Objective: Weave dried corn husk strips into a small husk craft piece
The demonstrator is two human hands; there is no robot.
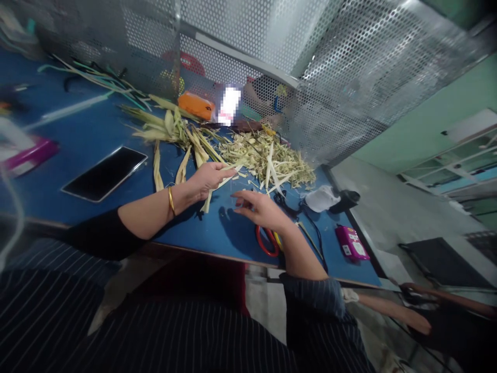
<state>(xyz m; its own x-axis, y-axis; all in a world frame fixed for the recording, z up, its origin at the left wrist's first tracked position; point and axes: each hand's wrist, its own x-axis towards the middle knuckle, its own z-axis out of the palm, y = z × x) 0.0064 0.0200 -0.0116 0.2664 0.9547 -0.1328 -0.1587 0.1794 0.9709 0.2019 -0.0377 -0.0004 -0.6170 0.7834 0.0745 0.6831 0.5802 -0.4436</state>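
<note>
My left hand (207,180), with a gold bangle on its wrist, is closed on a pale palm-leaf strip (224,181) just above the blue table (93,135). My right hand (259,208) hovers a little to the right of it, fingers apart and holding nothing. Red-handled scissors (267,242) lie on the table under my right wrist. A heap of leaf cuttings (267,160) sits beyond both hands, and longer leaf strips (171,129) lie to its left.
A dark tablet (104,172) lies flat at the left, with a pink object (29,155) beyond it. An orange case (196,105) sits by the perforated metal screen (310,62). A pink box (351,242), white cloth (321,198) and black cable (310,220) lie at the right end.
</note>
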